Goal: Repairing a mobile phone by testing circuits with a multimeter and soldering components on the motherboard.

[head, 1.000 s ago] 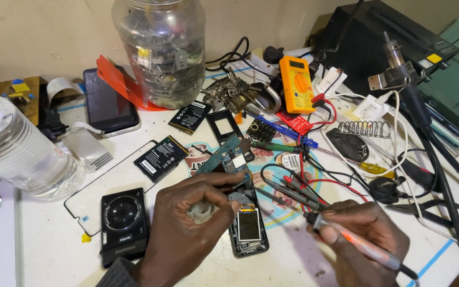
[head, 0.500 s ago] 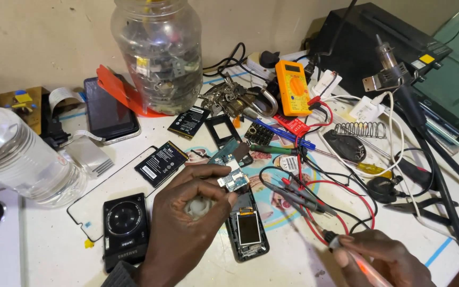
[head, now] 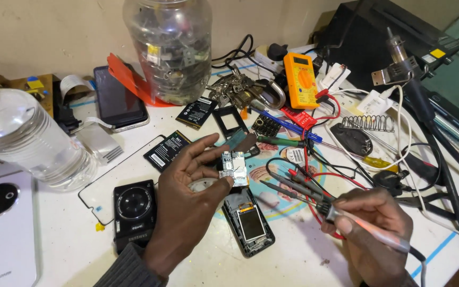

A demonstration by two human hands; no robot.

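Note:
My left hand (head: 189, 199) pinches a small green circuit board (head: 234, 167) between thumb and fingers, lifted just above an opened small phone (head: 249, 220) that lies on the white table (head: 70, 250). My right hand (head: 370, 228) grips a soldering iron (head: 325, 208) like a pen, its metal tip pointing left toward the board, a short gap away. Red and black multimeter probes (head: 298, 178) lie just above the iron.
A black compact camera (head: 134, 212) lies left of my left hand. A clear water bottle (head: 27, 141) and a white device (head: 3, 234) are at left. Behind stand a parts jar (head: 171, 50), an orange multimeter (head: 299, 79), batteries (head: 166, 150), keys (head: 245, 93), tangled cables and a black station (head: 399, 32).
My right hand came back up and left with the soldering iron, its tip now near the board. My left hand lifted the circuit board slightly and opened its fingers around it.

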